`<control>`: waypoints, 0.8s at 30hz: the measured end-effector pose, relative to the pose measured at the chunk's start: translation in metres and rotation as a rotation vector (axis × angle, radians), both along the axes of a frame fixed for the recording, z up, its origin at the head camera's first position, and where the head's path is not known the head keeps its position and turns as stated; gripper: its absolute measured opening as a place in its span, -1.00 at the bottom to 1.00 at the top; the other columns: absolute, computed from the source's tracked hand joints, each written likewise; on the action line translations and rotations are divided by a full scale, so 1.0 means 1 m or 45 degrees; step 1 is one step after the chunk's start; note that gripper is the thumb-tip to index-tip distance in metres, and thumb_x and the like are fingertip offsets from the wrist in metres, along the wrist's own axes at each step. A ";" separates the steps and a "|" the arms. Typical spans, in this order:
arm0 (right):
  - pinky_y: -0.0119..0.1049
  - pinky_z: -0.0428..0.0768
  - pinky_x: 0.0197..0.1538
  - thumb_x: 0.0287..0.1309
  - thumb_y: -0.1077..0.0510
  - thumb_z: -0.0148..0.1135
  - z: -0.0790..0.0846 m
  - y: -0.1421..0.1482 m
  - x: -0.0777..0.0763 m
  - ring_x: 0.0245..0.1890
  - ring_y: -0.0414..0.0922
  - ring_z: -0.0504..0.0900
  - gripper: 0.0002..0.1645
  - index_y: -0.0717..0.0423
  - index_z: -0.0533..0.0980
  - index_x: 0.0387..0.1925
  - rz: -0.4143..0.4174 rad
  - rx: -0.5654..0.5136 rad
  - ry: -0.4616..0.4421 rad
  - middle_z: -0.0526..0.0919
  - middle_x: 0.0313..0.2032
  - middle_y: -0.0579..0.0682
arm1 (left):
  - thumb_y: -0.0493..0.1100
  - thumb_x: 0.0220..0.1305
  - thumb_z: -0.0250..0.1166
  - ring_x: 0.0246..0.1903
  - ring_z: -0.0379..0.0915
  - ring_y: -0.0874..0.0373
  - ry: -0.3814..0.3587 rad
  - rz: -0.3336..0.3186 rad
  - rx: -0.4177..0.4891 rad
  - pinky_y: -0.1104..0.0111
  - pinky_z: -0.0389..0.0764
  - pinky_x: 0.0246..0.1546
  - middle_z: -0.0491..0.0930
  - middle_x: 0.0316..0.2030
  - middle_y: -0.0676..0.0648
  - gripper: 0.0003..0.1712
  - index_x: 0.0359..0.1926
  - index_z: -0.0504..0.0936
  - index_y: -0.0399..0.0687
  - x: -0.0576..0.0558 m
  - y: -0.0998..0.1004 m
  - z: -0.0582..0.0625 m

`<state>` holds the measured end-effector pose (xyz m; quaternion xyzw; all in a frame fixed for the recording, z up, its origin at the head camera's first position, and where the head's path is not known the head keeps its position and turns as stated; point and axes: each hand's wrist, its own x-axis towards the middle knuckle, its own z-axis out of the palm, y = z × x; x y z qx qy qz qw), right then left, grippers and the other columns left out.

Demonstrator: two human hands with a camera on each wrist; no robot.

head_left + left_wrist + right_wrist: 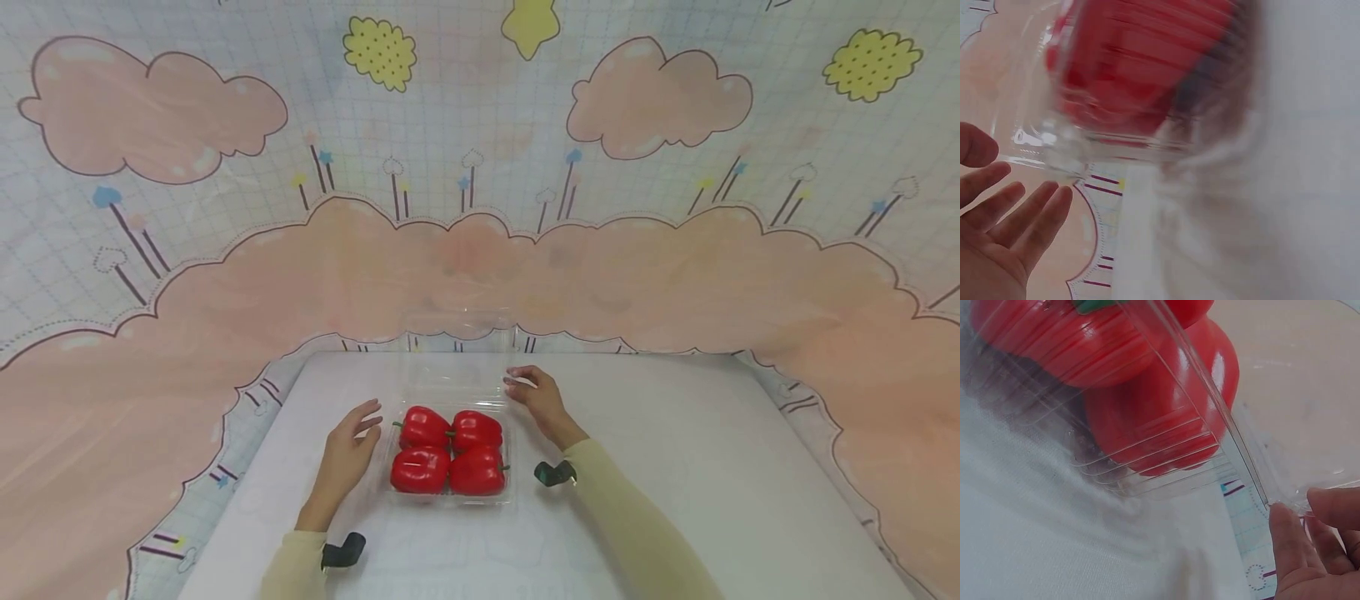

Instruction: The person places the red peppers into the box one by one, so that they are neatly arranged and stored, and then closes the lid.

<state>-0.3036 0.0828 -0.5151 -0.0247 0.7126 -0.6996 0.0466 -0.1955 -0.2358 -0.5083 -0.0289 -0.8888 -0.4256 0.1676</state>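
Observation:
Several red bell peppers (420, 471) sit packed in a clear plastic clamshell box (480, 500), green stems showing on some. Its hinged lid (454, 367) is raised at the far side. My right hand (543, 402) is at the lid's right edge near the hinge; in the right wrist view, thumb and fingers (1286, 534) pinch the clear plastic there. Left of the box, my left hand (348, 446) is held with relaxed, spread fingers (1047, 219), close beside the box wall and holding nothing.
A white tabletop (675, 467) lies under the box. Behind it and along both sides hangs a printed cloth (637, 267) with pink clouds and yellow shapes. A dark wrist camera (345, 550) is strapped at the left wrist, another camera (555, 473) at the right.

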 end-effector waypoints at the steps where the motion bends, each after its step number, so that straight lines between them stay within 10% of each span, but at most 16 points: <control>1: -0.13 0.57 0.27 0.18 0.36 0.21 0.000 0.000 0.000 0.22 0.06 0.58 -0.72 0.25 0.48 -0.05 0.001 0.000 -0.001 0.57 0.21 0.13 | -0.32 0.35 0.14 0.08 0.61 -0.17 0.008 0.004 0.020 0.08 0.71 -0.05 0.50 0.25 -0.25 -0.54 0.26 0.46 -0.18 -0.002 0.000 0.004; 24: -0.07 0.51 0.32 0.24 0.31 0.21 0.000 0.002 0.002 0.25 0.04 0.56 -0.87 0.19 0.50 -0.18 0.014 0.036 0.040 0.57 0.23 0.08 | -0.10 0.46 0.05 0.32 0.37 -0.18 0.005 0.061 0.301 -0.09 0.47 0.28 0.33 0.38 -0.23 -0.48 0.38 0.34 -0.11 -0.049 0.004 0.090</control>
